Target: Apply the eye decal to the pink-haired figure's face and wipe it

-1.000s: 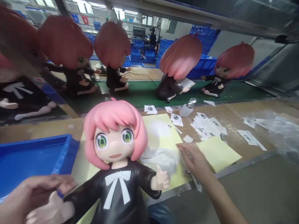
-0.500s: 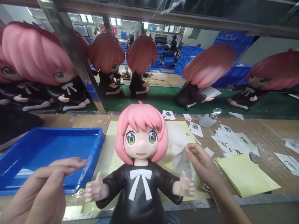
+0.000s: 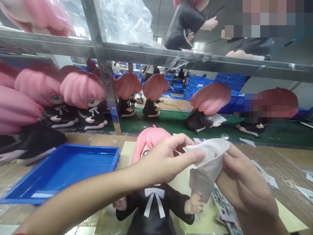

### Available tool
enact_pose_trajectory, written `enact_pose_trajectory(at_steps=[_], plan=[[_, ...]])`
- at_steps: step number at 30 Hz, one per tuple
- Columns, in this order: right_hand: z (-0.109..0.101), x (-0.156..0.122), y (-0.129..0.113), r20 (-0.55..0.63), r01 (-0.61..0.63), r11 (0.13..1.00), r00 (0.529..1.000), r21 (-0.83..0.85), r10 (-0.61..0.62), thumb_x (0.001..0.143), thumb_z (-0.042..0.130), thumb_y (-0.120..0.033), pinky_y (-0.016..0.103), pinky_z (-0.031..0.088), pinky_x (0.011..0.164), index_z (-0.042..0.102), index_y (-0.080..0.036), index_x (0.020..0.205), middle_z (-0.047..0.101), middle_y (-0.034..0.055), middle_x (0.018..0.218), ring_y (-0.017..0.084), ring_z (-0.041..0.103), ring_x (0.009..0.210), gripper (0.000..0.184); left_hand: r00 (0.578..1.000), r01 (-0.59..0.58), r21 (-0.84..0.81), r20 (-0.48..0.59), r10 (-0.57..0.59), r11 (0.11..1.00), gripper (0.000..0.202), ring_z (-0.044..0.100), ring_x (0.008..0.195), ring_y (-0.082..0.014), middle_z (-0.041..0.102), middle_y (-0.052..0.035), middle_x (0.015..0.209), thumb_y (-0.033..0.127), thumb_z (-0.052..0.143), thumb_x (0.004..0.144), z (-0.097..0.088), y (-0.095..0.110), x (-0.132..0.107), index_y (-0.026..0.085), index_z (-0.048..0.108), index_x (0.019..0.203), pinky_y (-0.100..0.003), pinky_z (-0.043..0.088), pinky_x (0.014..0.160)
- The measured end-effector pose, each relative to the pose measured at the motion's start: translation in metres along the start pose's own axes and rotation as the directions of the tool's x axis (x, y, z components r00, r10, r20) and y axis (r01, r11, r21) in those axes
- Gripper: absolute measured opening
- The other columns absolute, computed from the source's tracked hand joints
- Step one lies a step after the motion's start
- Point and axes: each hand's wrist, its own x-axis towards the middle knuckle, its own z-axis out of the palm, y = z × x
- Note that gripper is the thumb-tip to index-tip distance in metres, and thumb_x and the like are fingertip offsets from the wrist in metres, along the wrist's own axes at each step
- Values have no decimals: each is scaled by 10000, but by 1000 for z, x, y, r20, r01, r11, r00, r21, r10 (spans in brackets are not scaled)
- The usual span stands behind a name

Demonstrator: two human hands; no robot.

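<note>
Head view: left hand (image 3: 168, 160) and right hand (image 3: 242, 186) both pinching white cloth (image 3: 207, 166), held spread above doll (image 3: 154, 195) standing at bench edge. Step judged: cloth readied for wiping. Next likely needs cloth lowered onto doll's face

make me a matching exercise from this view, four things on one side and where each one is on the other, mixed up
Things:
1. white cloth
2. blue tray
3. pink-haired doll
4. clear plastic bag

Places:
A. on the metal shelf overhead
B. pinched between the left hand and right hand
C. on the workbench at the left
D. standing at the near edge, behind the hands

Pairs: 1-B, 2-C, 3-D, 4-A
</note>
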Motion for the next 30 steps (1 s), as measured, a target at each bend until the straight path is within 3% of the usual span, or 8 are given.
enact_pose_trajectory(at_steps=[4,8,12,17,20,23,25,30], plan=[[4,11,-17,-53,91,995,994,-33,-93,962,705,-511,268,608,753,737,-278,959,677,49,952,210,668,883,235,972,-201,-109,-147,184,973,218,531,654,-69,566,43,726,279,676,954,4,15,9,173,558,805,-176,426,591],[19,29,-39,-18,139,985,990,-102,-142,751,768,-873,345,630,830,718,-281,1114,701,74,1120,276,685,1024,697,918,-369,43,-137,371,928,199,569,700,-96,583,29,770,281,681,955,3,39,20,181,550,844,-215,452,629],[34,38,-58,96,186,959,981,-216,-168,784,928,-588,301,618,800,732,-253,1094,725,62,1083,260,699,1024,496,837,-499,303,-74,542,812,209,549,682,-103,582,30,745,318,714,946,-1,59,24,183,590,844,-234,423,618],[33,41,-69,129,218,958,972,-184,-196,938,817,-411,261,604,862,772,-236,1130,727,48,1087,206,695,1009,263,815,-524,300,-95,571,797,222,581,649,-106,639,19,714,350,733,937,-9,70,15,170,645,843,-218,441,593],[36,39,-70,155,175,980,975,-97,-159,974,754,-465,217,593,759,776,-264,1110,729,32,1045,177,698,930,244,798,-539,312,-107,593,782,265,574,647,-100,644,15,729,403,733,941,-10,69,9,163,671,847,-210,438,584],[46,34,-71,230,114,990,969,-82,-92,911,779,-662,236,594,718,771,-247,1148,723,53,1021,185,689,852,478,805,-535,310,-95,585,786,332,539,605,-94,615,26,686,478,749,928,-8,68,3,169,671,835,-212,401,544],[51,30,-72,265,69,993,963,-93,-42,857,855,-622,227,585,690,769,-217,1161,720,63,984,177,678,799,513,809,-532,299,-95,580,792,361,507,579,-90,591,32,653,508,756,917,-7,68,-1,170,670,822,-213,370,517],[55,24,-74,299,-42,999,953,8,37,903,861,-447,145,534,633,804,-202,1038,713,42,857,119,655,705,285,795,-547,227,-160,585,806,388,498,577,-83,592,28,649,510,783,897,-4,64,-10,157,664,788,-203,372,520]])
